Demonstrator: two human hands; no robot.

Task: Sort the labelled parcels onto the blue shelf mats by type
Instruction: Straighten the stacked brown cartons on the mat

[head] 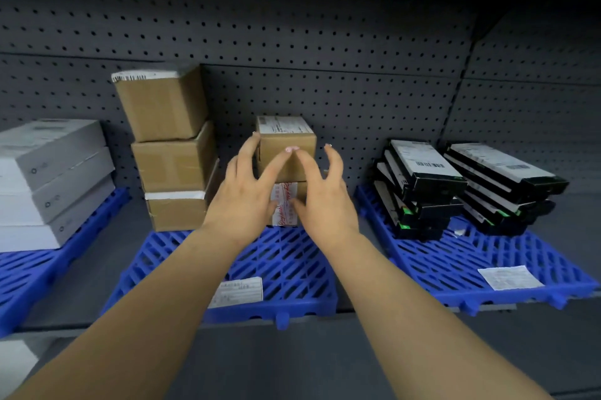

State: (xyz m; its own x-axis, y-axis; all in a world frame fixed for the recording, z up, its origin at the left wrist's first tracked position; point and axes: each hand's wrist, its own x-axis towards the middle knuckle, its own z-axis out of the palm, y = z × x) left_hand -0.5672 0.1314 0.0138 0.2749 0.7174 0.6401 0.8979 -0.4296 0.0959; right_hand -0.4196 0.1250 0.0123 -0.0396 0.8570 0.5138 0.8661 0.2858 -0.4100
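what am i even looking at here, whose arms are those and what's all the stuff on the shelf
There is no machine here. A person wears a camera on their head, so the single picture looks forward and down along their own two bare arms at a dark shelf with a pegboard back.

Three blue slatted mats lie on the shelf. The left mat carries a stack of grey-white boxes. The middle mat carries brown cardboard boxes: a stack of three and a shorter stack of two beside it. The right mat carries two piles of flat black packets with white labels.

The left hand and right hand are spread open in front of the top box of the shorter stack. Their fingers are straight and curled round nothing, so nothing is held; whether they touch the box is unclear.
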